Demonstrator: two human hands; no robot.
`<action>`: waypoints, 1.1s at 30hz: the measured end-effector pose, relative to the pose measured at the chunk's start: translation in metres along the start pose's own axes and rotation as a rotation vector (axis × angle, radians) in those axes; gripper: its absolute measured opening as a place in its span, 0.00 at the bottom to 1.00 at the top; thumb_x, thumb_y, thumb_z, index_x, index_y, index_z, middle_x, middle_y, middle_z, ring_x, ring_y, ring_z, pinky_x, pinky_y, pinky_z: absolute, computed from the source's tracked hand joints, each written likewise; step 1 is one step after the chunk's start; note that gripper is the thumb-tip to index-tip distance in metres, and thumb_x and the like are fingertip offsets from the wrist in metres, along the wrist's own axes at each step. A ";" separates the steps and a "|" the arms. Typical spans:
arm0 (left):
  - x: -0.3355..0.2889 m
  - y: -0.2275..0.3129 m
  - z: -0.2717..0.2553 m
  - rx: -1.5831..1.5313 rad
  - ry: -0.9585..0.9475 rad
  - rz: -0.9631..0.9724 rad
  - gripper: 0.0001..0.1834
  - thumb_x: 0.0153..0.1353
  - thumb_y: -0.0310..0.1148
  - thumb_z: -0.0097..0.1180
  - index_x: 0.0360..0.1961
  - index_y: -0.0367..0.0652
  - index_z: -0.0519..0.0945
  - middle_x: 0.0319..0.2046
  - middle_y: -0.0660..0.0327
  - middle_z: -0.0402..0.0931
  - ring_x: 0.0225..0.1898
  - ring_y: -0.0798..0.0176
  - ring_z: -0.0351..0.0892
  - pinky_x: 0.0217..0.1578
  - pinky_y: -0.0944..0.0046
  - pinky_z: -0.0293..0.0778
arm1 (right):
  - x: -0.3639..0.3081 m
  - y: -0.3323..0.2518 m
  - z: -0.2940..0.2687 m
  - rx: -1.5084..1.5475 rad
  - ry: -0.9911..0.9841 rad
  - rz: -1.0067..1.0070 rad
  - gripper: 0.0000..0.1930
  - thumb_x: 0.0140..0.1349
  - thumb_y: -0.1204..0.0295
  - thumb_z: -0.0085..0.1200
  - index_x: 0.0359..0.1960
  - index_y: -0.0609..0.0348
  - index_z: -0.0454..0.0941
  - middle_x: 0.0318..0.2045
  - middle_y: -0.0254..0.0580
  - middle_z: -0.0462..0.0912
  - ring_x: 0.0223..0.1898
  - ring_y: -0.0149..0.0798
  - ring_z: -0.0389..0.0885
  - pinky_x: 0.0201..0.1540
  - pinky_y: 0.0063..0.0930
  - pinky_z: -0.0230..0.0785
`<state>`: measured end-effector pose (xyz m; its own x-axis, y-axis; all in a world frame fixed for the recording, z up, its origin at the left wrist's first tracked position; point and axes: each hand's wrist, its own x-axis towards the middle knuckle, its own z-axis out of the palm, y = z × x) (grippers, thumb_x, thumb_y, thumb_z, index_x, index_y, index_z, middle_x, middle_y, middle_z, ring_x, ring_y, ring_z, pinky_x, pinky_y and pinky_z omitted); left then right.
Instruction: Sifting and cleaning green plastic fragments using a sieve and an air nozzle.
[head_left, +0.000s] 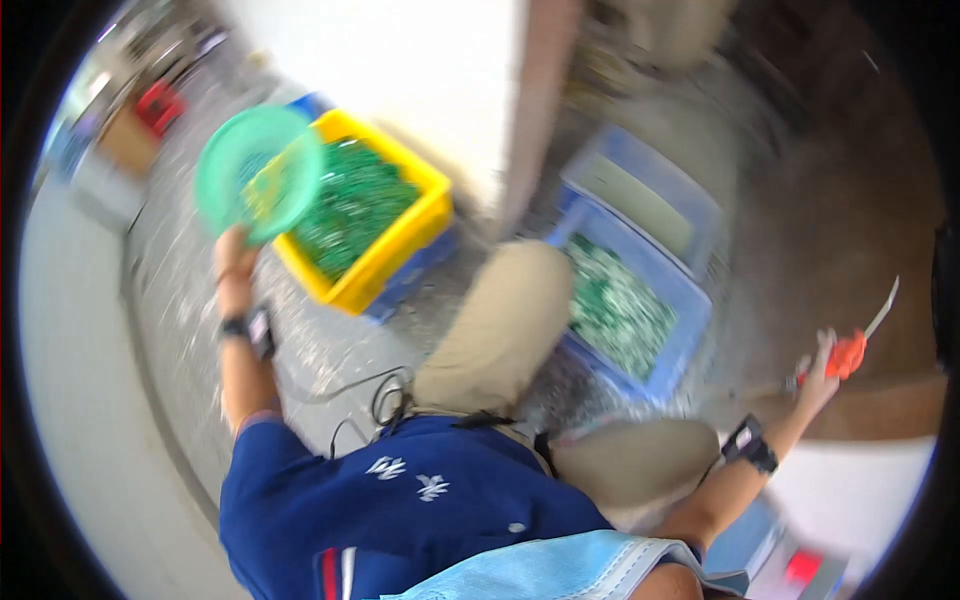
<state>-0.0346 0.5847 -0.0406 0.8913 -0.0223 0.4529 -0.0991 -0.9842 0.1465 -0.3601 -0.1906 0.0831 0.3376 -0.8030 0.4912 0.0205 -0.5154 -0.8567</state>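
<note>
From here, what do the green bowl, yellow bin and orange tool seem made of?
Green bowl: probably satiny plastic, evenly coloured.
Yellow bin: likely plastic, slightly glossy, thick rim.
Orange tool: bright, plastic-like handle; thin, pale blade, possibly metal; finish blurred.

I look through the left of two wide fisheye cameras on my head, aimed steeply downward. My light blue mask (540, 572) and navy shirt (340, 500) sit nearest the lens; the floor (165, 250) lies farther off, in view to its left edge along the wall (75, 310). My left grip (234, 250) and right grip (819, 372) show toward opposite sides.
</note>
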 end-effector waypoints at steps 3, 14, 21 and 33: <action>-0.039 0.020 -0.012 -0.952 -0.279 -0.114 0.16 0.48 0.29 0.52 0.39 0.35 0.72 0.37 0.51 0.73 0.39 0.55 0.73 0.40 0.57 0.68 | -0.021 -0.011 -0.086 0.072 0.069 -0.007 0.18 0.60 0.66 0.48 0.49 0.60 0.66 0.34 0.37 0.73 0.15 0.22 0.62 0.14 0.14 0.53; -0.041 0.264 -0.063 -1.837 -1.273 -0.519 0.35 0.40 0.17 0.41 0.57 0.33 0.57 0.53 0.49 0.62 0.54 0.49 0.62 0.57 0.49 0.58 | -0.292 0.156 -0.392 0.937 0.990 0.229 0.15 0.63 0.59 0.42 0.34 0.62 0.62 0.27 0.43 0.69 0.27 0.37 0.66 0.32 0.31 0.64; -0.059 0.406 -0.068 -1.682 -1.492 -0.405 0.32 0.42 0.16 0.41 0.55 0.34 0.61 0.50 0.51 0.66 0.52 0.51 0.65 0.55 0.53 0.61 | -0.406 0.298 -0.505 -0.063 0.680 0.415 0.17 0.45 0.87 0.48 0.34 0.62 0.56 0.35 0.46 0.69 0.37 0.39 0.70 0.42 0.32 0.69; -0.076 0.476 -0.043 -1.760 -1.486 -0.428 0.28 0.44 0.15 0.41 0.52 0.33 0.64 0.48 0.52 0.68 0.48 0.54 0.69 0.50 0.55 0.66 | -0.368 0.264 -0.506 0.358 0.798 1.027 0.32 0.46 0.84 0.55 0.56 0.61 0.61 0.38 0.49 0.71 0.40 0.36 0.69 0.41 0.26 0.67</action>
<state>-0.1683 0.1255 0.0331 0.4691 -0.7938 -0.3871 0.6877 0.0533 0.7240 -0.9546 -0.1826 -0.2436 -0.2840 -0.7921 -0.5403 0.3752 0.4267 -0.8229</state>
